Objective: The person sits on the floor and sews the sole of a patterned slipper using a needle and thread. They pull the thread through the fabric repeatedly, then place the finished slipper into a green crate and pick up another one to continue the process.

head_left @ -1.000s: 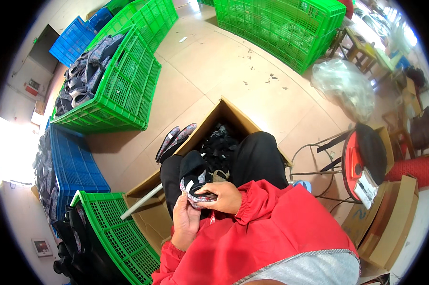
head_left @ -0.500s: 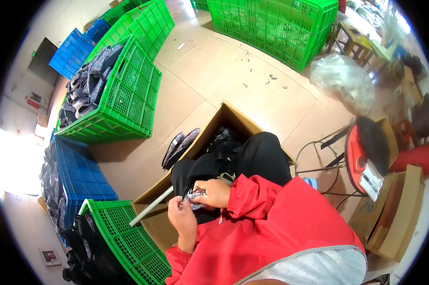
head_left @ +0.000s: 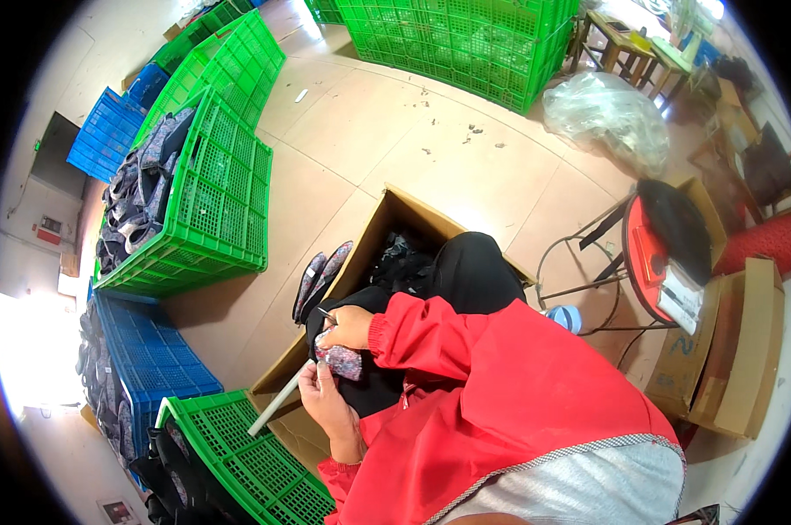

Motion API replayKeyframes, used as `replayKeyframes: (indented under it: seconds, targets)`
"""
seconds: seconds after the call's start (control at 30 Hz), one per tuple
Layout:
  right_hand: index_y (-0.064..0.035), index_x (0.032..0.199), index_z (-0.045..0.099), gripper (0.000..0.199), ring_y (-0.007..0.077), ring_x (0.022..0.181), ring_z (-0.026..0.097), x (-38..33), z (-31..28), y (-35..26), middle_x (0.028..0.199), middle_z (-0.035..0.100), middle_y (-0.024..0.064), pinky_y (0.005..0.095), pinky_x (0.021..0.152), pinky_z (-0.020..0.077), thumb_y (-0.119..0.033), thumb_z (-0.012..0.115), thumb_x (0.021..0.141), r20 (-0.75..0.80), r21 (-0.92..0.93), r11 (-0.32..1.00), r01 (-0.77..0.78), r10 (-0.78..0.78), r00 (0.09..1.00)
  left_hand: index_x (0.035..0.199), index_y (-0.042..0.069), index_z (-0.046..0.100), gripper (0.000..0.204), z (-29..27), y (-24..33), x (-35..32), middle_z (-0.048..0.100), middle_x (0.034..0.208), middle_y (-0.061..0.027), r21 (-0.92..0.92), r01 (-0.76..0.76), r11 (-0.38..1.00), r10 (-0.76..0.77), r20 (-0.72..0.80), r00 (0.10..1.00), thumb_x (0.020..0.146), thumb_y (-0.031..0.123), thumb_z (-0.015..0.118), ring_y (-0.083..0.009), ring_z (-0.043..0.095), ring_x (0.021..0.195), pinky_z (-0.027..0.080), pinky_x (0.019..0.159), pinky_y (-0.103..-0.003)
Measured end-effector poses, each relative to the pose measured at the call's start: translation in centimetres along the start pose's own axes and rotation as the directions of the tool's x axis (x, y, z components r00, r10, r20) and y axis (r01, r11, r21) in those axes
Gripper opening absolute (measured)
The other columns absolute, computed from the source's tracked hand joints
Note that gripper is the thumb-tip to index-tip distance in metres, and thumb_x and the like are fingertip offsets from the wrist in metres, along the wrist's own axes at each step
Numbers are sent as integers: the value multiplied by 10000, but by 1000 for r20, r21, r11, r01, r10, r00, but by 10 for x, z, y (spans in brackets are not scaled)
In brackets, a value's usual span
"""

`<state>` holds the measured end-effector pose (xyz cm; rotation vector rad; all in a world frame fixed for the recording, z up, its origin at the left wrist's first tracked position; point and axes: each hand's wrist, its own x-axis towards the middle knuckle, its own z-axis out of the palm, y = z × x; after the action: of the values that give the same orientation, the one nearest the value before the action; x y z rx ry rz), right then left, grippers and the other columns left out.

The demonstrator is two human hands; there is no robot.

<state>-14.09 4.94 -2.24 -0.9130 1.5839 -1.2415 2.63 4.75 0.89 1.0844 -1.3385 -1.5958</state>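
Observation:
A grey, red-speckled piece of fabric (head_left: pixel 343 361), like a shoe upper, lies over my black-trousered knee. My right hand (head_left: pixel 350 329) is closed at its upper edge, and a thin dark pointed thing (head_left: pixel 325 312) sticks out past the fingers; its kind cannot be made out. Below, my left hand (head_left: pixel 330 407) pinches the fabric's near edge between thumb and fingers. Between my legs stands an open cardboard box (head_left: pixel 374 229) with black scraps (head_left: pixel 404 262) inside. A pair of similar patterned shoes (head_left: pixel 322 282) rests against the box's left outer side.
Green crates (head_left: pixel 229 192) and a blue crate (head_left: pixel 155 337) hold dark shoes at left. More green crates (head_left: pixel 457 48) stand ahead. To the right are a plastic bag (head_left: pixel 610 118), a red round stool (head_left: pixel 645 254) and cardboard (head_left: pixel 719 350). A white bar (head_left: pixel 277 402) crosses the box's corner.
The fabric, bunched between my fingers before, now hangs flatter with its speckled face showing. My right hand has moved up and left, and the dark pointed thing now shows. The view has shifted slightly.

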Motion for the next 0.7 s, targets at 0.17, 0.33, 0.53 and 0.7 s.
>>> replayKeyframes:
  seconds: [0.17,0.33,0.53,0.7]
  targets:
    - [-20,734,689,377,278,639,653,25,3,14,719,689,159,392,635,519,-363,830,673,5,86,995,-51,50,999,1149,-23,528,245,16,0,-19,590,1083,-71,-72,11,997,-8,40,999,951,62,646,-111,572,912,478,834,-252]
    - [-10,745,704,375,271,641,651,25,5,10,734,697,151,391,649,521,-356,835,680,9,95,992,-85,84,996,1113,-19,529,284,15,13,-23,600,1048,-62,-77,89,993,-82,87,993,884,-16,696,-102,556,900,456,825,-249]
    - [-6,796,673,256,169,651,618,18,10,4,745,681,88,331,631,503,-195,835,736,39,156,977,-142,138,990,994,-1,567,232,23,19,-36,572,879,8,105,-16,994,20,-41,999,851,13,750,-51,497,759,417,695,-204]
    - [-13,759,697,323,221,602,629,13,17,12,710,685,119,360,621,507,-303,828,704,-57,305,951,-53,74,996,930,1,580,202,18,16,-33,556,808,39,228,-79,970,93,-50,994,838,27,758,-23,460,679,398,612,-191]
